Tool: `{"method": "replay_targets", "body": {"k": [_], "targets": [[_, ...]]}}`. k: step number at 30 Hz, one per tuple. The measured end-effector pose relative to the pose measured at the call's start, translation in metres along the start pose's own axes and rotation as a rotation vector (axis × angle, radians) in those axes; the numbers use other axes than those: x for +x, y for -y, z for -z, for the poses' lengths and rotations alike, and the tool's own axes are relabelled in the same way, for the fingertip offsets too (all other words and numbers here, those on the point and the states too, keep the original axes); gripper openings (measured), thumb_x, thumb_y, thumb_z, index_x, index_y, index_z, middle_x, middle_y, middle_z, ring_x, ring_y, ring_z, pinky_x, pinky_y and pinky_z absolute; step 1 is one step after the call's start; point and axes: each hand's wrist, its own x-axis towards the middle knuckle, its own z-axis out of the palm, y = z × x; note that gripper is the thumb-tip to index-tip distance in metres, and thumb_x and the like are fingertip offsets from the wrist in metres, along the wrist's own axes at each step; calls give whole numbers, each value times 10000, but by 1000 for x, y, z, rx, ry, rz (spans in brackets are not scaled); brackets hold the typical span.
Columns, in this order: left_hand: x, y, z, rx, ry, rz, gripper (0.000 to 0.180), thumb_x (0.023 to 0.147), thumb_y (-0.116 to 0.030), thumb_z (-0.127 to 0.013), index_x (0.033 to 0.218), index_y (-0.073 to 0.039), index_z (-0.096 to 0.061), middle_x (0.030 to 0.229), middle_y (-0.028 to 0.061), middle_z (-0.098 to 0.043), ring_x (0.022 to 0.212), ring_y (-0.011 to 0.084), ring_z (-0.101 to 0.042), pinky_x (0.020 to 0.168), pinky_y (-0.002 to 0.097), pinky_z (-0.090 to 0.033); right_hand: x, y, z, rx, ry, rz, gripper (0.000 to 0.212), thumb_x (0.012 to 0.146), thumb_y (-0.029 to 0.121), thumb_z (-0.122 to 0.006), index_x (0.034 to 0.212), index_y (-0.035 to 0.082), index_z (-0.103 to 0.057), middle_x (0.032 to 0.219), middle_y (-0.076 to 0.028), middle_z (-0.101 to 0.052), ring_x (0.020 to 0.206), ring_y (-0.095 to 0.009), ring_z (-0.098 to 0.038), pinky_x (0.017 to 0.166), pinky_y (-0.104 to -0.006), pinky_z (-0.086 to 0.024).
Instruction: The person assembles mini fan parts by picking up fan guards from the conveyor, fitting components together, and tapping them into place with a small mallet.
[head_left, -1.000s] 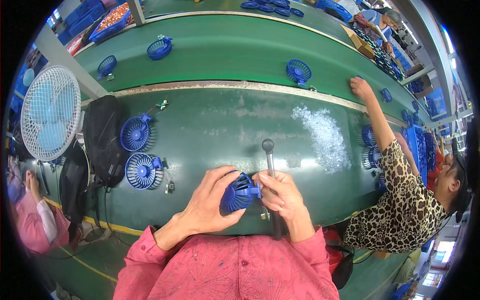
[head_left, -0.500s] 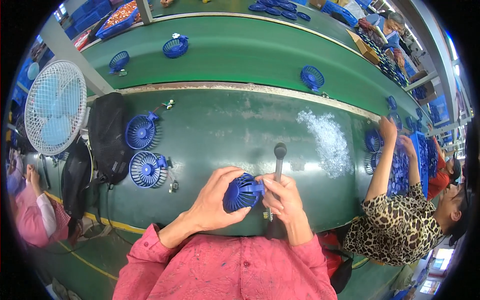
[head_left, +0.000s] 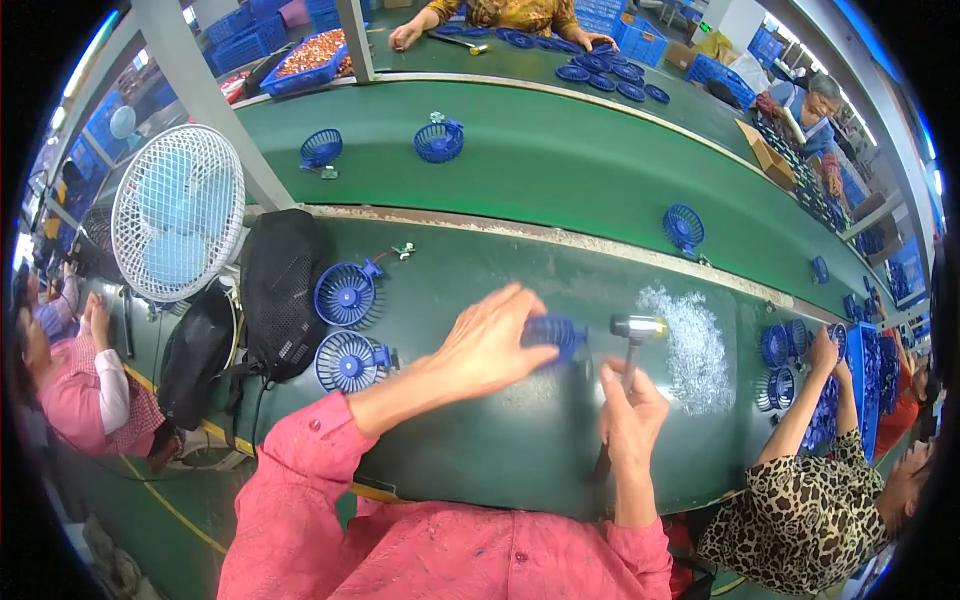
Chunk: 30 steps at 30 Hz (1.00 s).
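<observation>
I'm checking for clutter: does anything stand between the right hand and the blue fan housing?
Nothing visible does: green tabletop shows between the right hand, gripping a hammer, and the blurred blue fan housing in the left hand.

And it's pink all the way here: a strong, rosy long-sleeved shirt, its cloth lightly textured and dotted with little dark flecks across the front! Down the middle runs the buttoned front, with one round, darker button showing clearly. Over to the left sleeve, loose and creased, and there's another small button near the cuff edge! The right sleeve matches it in colour, wrinkled too, and beyond those cuffs, both left hand and right hand are bare.
</observation>
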Motion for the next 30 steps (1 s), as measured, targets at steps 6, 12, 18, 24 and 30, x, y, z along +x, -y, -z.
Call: {"method": "replay_targets", "body": {"k": [6,12,18,24,30], "targets": [[95,60,26,384,-424,-350,418,782,-105,-710,1129,22,-514,1121,183,-511,1060,375,-510,891,456,-449,-11,18,2,100,47,-39,180,931,115,-640,963,-61,-654,490,20,-450,337,-60,-360,334,-233,-262],[151,144,75,810,-355,49,549,810,-151,-653,1297,30,-475,1369,188,-481,1244,369,-452,1005,489,-397,-35,-1,26,63,-76,213,99,901,37,-643,885,-59,-622,673,-77,-624,399,-73,-468,353,-236,-331],[177,169,79,1009,-215,103,492,713,-117,-645,1184,-1,-568,1237,163,-573,1178,330,-496,977,448,-393,-34,5,11,113,-108,194,292,976,79,-521,710,-42,-533,532,-57,-516,349,-46,-373,337,-217,-262],[157,144,72,1028,-326,-8,200,780,-235,-625,823,-55,-703,839,118,-681,875,285,-617,776,441,-414,-22,6,4,5,-33,181,215,963,100,-559,831,-44,-650,560,-4,-544,408,-22,-384,398,-200,-276],[90,45,36,249,-391,-73,339,904,-336,-576,798,-14,-585,683,195,-641,679,405,-643,639,506,-507,-10,-3,1,9,33,122,208,943,86,-621,1098,-45,-669,864,-95,-711,503,-36,-447,454,-203,-321]]}}
